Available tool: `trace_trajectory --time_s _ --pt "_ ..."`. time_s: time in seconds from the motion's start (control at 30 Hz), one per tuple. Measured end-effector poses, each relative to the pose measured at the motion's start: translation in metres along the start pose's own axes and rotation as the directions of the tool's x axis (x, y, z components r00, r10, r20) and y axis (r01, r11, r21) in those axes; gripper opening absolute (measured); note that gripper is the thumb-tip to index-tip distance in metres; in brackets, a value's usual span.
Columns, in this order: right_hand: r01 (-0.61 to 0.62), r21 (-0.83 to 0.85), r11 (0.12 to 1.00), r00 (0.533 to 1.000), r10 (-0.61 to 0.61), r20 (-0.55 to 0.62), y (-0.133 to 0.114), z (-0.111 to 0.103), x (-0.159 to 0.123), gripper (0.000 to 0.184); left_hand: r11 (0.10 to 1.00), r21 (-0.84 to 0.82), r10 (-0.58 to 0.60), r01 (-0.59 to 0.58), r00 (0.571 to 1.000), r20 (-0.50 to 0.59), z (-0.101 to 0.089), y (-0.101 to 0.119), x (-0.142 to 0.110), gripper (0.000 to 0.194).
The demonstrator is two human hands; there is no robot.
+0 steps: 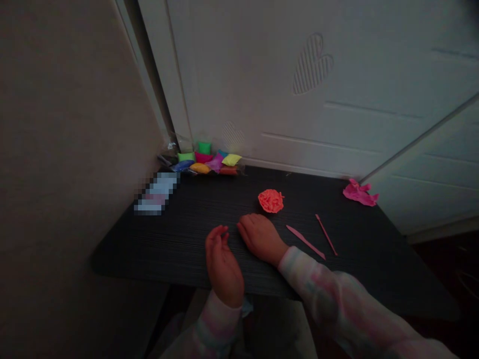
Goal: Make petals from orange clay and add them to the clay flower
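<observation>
Low light throughout. Two hands over a dark wood-grain table (168, 244), sleeves in pastel tie-dye. The right hand (261, 238) lay palm-down on the tabletop, fingers (249, 224) together and gently curved, not spread and not pinching anything. The left hand (223, 267) stood nearer the table's front edge, turned up on its side, with the fingers curled in toward the thumb; whether the fingertips (220, 235) pinched something small could not be told from this view. The orange clay lump (271, 201), rough and ridged on top, sat on the table just beyond the right hand's fingertips, close to them but apparently not touching, and held by neither hand. To its right lay two pink tools, apart from each other: a flat plastic clay knife (305, 242) and a thin pink stick (326, 235), both slanted and near the right wrist. Farther right, at the table's back corner, was a crumpled piece of pink clay (359, 193). Along the back edge, a row of small clay packets (208, 160) in mixed colours — green, yellow, magenta, blue, orange — lay bunched against a white door (299, 65). Left of those, an object on the table was pixelated (157, 193) — unreadable. A beige wall (67, 149) ran along the left side of the table.
</observation>
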State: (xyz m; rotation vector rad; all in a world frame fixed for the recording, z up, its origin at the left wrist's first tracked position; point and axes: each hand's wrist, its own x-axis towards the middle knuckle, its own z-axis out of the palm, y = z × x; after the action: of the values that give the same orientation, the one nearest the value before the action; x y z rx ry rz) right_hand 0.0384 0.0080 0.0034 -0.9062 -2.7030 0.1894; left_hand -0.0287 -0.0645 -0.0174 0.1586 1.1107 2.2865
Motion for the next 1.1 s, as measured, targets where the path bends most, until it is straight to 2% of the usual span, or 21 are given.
trace_trajectory --time_s 0.17,0.5,0.63,0.8,0.9,0.97,1.03,1.1 --pt "0.018 -0.038 0.999 0.998 -0.016 0.057 -0.001 -0.001 0.003 0.027 1.000 0.004 -0.013 0.013 1.000 0.001 0.000 0.001 -0.001 0.013" --pt "-0.049 -0.007 0.999 0.993 0.049 0.104 -0.001 -0.002 0.003 0.031 0.999 0.035 -0.012 0.013 1.000 -0.005 0.004 0.000 -0.002 0.014" --pt "-0.058 0.059 0.997 0.998 0.056 0.034 -0.004 -0.002 0.002 0.028 0.999 0.048 0.003 -0.003 1.000 -0.003 0.001 0.000 -0.001 0.014" --pt "-0.052 0.210 0.976 0.983 0.087 -0.160 -0.002 -0.003 -0.001 0.027 0.997 0.065 -0.028 0.028 1.000 0.000 -0.004 0.000 0.005 0.013" --pt "-0.108 0.365 0.925 0.931 0.223 -0.288 0.005 -0.008 -0.003 0.034 0.999 0.041 -0.010 0.009 1.000 0.017 -0.003 0.000 0.007 0.012" --pt "-0.166 0.481 0.861 0.863 0.363 -0.352 0.011 -0.014 -0.008 0.037 0.998 0.066 0.016 -0.018 1.000 0.026 -0.002 -0.001 0.007 0.013" --pt "-0.204 0.582 0.787 0.792 0.482 -0.374 0.017 -0.019 -0.015 0.038 0.981 0.183 0.056 -0.066 0.997 0.062 -0.002 -0.002 0.006 0.015" --pt "-0.218 0.655 0.724 0.751 0.553 -0.361 0.022 -0.024 -0.025 0.037 0.938 0.325 0.078 -0.116 0.989 0.128 -0.002 -0.003 0.006 0.018"
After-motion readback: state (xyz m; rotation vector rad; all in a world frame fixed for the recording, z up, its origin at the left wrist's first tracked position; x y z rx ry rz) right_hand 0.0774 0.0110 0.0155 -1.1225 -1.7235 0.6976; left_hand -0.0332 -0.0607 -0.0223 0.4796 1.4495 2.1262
